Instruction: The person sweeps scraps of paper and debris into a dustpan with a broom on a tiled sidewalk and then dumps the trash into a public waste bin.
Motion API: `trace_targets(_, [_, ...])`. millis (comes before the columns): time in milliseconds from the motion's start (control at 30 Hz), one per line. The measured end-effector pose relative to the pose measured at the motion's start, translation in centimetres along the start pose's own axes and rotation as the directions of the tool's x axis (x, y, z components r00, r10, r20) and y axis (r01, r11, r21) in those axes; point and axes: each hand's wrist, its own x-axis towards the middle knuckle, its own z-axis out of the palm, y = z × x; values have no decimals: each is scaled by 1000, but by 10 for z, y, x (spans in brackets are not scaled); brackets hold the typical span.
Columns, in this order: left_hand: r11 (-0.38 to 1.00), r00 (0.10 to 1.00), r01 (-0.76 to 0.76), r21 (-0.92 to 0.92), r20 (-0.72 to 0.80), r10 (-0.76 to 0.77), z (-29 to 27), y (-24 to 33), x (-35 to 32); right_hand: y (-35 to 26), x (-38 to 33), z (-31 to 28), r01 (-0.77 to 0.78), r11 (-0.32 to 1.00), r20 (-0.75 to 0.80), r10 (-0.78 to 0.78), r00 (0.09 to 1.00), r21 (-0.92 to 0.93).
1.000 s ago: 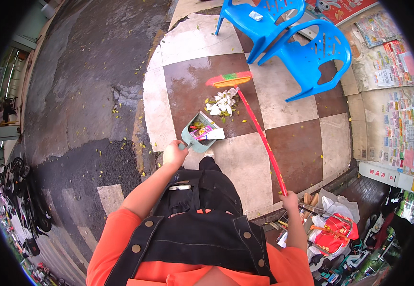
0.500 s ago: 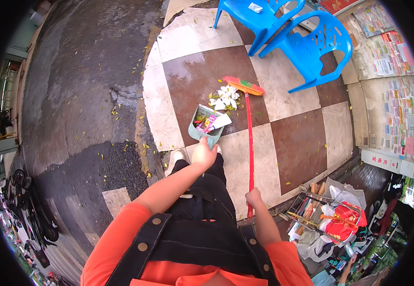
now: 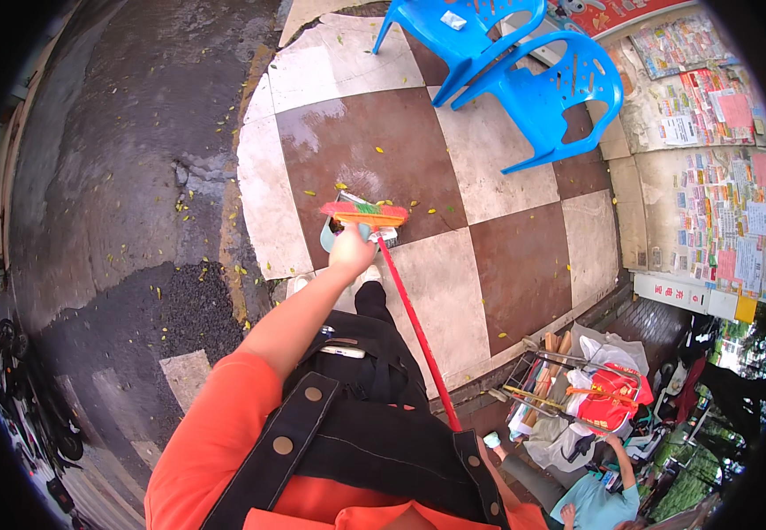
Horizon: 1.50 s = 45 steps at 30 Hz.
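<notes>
Fingers of my left hand [image 3: 351, 248] are curled shut around the handle of a pale blue dustpan [image 3: 330, 235], which sits low on the tiled floor [image 3: 498, 265] just beyond my knuckles. Right against its far lip lies the broom head [image 3: 365, 214], orange and green, set crosswise to me. From it the red broom handle [image 3: 414, 327] runs back toward my right side, its long axis slanting from the pan down past my black apron [image 3: 383, 424]. My right hand is hidden below the apron's edge, so I cannot tell how its fingers sit on the stick. The left hand is plainly the nearer one to the pan; the broom meets it from straight ahead. Two blue plastic chairs [image 3: 533, 79] stand well apart, farther up the checkered tiles.
</notes>
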Motion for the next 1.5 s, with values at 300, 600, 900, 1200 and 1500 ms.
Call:
trace_targets(300, [993, 999, 46, -112, -19, -48, -28, -64, -64, -5, 98, -57, 269, 930, -293, -337, 895, -248])
trace_targets(600, [975, 969, 183, -127, -142, -201, -2, -44, -45, -65, 236, -73, 219, 896, -148, -294, 944, -386])
trace_targets(900, [979, 977, 188, -79, -85, -194, -20, -46, -47, 36, 107, -131, 35, 835, -168, -151, 974, -549])
trace_targets(1200, [991, 990, 0, 135, 141, -19, -61, -71, -86, 73, 86, -71, 146, 966, -360, -217, 907, -216])
trace_targets(1500, [972, 940, -142, 187, 334, 73, -61, -41, -17, -65, 138, 64, -109, 921, -11, 122, 992, 375])
